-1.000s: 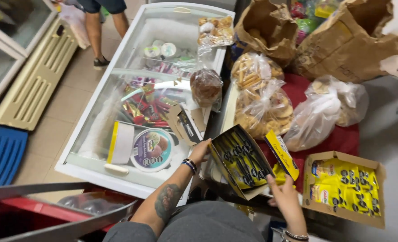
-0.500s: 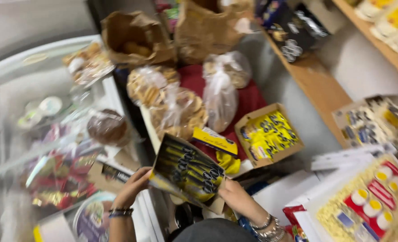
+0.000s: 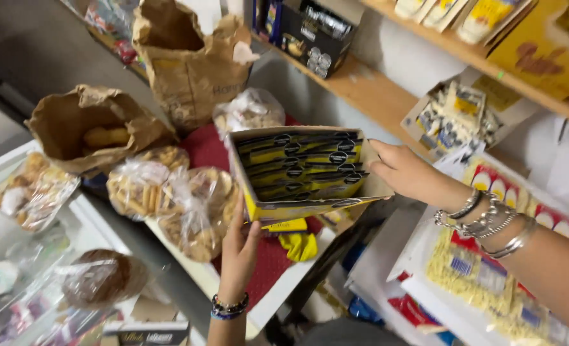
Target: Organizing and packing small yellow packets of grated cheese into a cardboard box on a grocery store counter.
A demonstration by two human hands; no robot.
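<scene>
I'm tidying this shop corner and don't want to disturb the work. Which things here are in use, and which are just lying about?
In use:
- open carton of dark and yellow packets
- left hand under it, right hand at its side

Lying about:
- brown paper bags
- bagged biscuits
- wooden shelf
- freezer lid

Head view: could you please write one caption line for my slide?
Both hands, left and right, hold an open box of dark and yellow packets above bagged biscuits on a shop counter.

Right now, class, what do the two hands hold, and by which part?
Both hold one open yellow carton of dark packets: left hand under its front bottom edge, right hand on its right side wall.
</scene>
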